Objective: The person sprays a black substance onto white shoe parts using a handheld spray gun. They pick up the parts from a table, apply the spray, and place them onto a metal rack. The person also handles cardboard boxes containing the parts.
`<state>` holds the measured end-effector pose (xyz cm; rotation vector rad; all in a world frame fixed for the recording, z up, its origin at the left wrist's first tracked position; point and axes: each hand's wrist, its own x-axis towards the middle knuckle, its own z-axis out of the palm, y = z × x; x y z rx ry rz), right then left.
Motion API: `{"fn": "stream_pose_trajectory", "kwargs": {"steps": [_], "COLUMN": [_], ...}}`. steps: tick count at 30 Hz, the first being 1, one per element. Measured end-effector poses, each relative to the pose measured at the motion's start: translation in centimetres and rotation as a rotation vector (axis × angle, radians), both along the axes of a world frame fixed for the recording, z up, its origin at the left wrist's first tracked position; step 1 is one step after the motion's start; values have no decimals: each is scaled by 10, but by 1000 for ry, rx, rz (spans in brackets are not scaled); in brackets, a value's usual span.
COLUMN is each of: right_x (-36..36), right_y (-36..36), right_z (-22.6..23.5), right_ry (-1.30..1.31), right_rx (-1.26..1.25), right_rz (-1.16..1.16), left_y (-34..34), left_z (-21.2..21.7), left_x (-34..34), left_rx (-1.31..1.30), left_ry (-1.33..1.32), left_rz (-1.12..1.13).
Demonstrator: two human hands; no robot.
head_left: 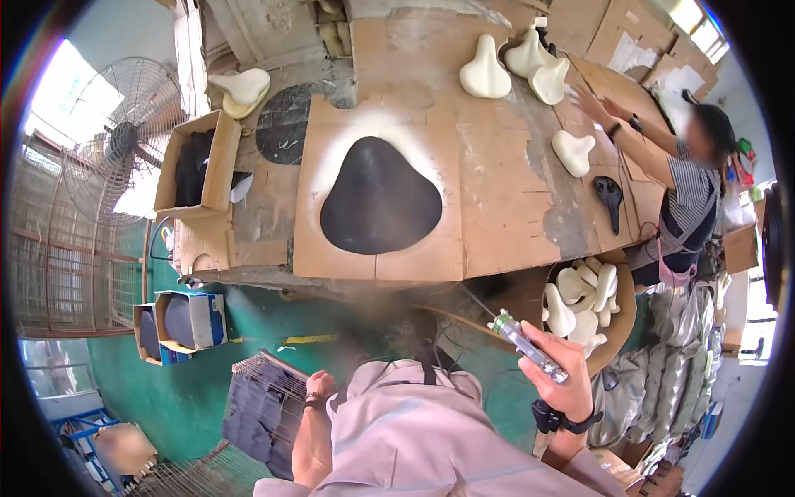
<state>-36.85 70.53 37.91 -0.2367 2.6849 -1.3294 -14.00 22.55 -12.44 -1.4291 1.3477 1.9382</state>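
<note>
My right hand (556,369) is closed around a slim silver tool (534,350) with a green end and a thin rod pointing up toward the table edge. Low on the left, my left hand (321,384) has its fingers curled beside a wire rack (286,377) of dark pieces; whether anything is in them is hidden. On the cardboard-covered table (505,207) in front of me lies a black saddle-shaped cover (381,199), flat, with whitish residue on the cardboard around it. Neither hand touches it.
Cream saddle foams (485,70) and a black saddle base (608,199) lie at the right of the table. A box of foams (621,323) stands below. A person (696,166) reaches in from the right. A carton (217,166) and fan (124,137) are left.
</note>
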Motion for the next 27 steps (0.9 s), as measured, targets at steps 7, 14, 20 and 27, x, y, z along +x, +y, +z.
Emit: {"fn": "stream_pose_trajectory", "kwargs": {"steps": [7,14,20,27], "right_x": [-1,11,13,18], "right_y": [7,-1,-10,17], "right_z": [-9,-17,-27,-24], "right_ry": [35,-72,-22,-45], "right_rx": [-108,-139,-169,-113], "right_rz": [-242,-16,-23,-162], "left_y": [-16,-19,23,36], "left_z": [4,37,98,80], "left_x": [-13,-91,-215,-335], "left_rx": [27,-360,-409,-990], "left_ry": [62,136,350,437], "left_rz": [78,-247,-235,-403]}}
